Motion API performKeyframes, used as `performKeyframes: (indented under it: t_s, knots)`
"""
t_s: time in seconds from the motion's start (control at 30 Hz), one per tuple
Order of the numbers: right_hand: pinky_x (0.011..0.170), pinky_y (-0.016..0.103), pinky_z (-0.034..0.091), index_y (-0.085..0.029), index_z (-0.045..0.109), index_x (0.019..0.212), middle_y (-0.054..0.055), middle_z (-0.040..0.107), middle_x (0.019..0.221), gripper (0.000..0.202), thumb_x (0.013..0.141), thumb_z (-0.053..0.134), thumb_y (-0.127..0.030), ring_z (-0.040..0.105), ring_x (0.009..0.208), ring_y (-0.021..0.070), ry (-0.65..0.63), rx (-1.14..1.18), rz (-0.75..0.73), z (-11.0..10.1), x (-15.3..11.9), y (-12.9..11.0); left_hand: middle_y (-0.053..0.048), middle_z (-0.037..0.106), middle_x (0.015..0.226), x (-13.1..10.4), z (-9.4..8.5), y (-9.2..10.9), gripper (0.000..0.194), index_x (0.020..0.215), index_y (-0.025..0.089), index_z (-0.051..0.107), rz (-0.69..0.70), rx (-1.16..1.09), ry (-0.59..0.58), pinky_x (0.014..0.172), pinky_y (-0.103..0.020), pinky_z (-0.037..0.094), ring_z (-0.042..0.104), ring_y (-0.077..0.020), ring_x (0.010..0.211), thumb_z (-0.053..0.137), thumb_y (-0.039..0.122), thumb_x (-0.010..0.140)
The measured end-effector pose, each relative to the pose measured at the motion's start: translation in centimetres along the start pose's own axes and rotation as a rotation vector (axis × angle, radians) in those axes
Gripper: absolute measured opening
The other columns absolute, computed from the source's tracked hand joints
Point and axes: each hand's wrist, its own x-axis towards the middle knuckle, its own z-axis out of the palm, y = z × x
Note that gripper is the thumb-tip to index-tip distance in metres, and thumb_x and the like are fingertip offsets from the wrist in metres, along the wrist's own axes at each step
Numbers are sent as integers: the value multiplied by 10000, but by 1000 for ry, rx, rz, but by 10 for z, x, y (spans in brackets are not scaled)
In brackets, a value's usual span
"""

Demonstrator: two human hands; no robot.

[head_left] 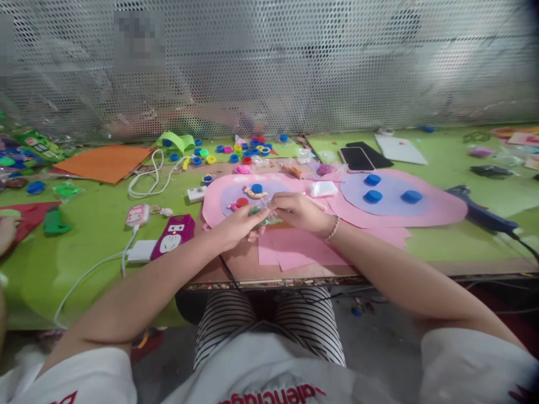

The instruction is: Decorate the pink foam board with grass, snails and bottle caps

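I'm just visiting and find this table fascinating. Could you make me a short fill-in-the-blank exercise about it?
1. Two hands are at the crinkled plastic wrapper; the bracelet is on the ____ wrist.
2. Exactly ____ blue bottle caps sit on the right-hand lilac paper oval.
3. As pictured, the smartphone lies to the ____ of the glue gun.
4. The charger against the magenta power strip is ____ in colour.

Missing words: right; three; left; white.

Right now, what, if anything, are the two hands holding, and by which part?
A clear, greenish packet: the left hand grips its left side; the right hand seems to pinch its upper edge, though the fingers partly hide it.
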Motion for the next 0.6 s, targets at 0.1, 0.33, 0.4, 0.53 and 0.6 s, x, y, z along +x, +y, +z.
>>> performKeyframes:
  t_s: [0.1, 0.33, 0.4, 0.53, 0.6]
  knots:
    - [589, 222, 397, -160, 547, 817, 10, 536, 726, 164, 885, 414, -92, 491, 651, 92, 26, -64, -10, -1, 0, -2, 39, 462, 541, 2, -1, -3, 221, 865, 172, 469, -15, -99, -28, 402, -155, 218, 308, -16, 373, 421, 378, 926]
    - [559, 243, 363, -156, 507, 821, 37, 523, 738, 171, 902, 359, -126, 454, 629, 116, -25, -277, -80, -3, -2, -6, 34, 460, 522, 3, -2, -4, 302, 816, 161, 483, -11, -105, -90, 383, -141, 230, 296, -11, 357, 401, 431, 923]
    - [567, 247, 367, -155, 515, 840, 45, 536, 754, 168, 904, 361, -139, 464, 641, 121, -53, -295, -72, -4, -2, -7, 36, 459, 518, 3, -1, -4, 298, 825, 161, 482, -8, -98, -95, 377, -139, 233, 296, -14, 356, 398, 430, 924]
    - [585, 239, 386, -155, 508, 848, 39, 547, 753, 135, 894, 382, -139, 485, 662, 117, -60, -201, 13, -4, -2, -5, 39, 462, 517, 2, 1, -4, 285, 840, 165, 480, 26, -63, -94, 368, -141, 237, 301, -22, 356, 389, 420, 927]
    - [586, 234, 395, -156, 497, 831, 29, 542, 740, 127, 879, 387, -118, 480, 646, 106, -40, -121, 42, -4, -1, -5, 40, 458, 515, 1, 2, -3, 280, 835, 165, 478, 26, -38, -85, 367, -143, 238, 301, -25, 358, 372, 404, 935]
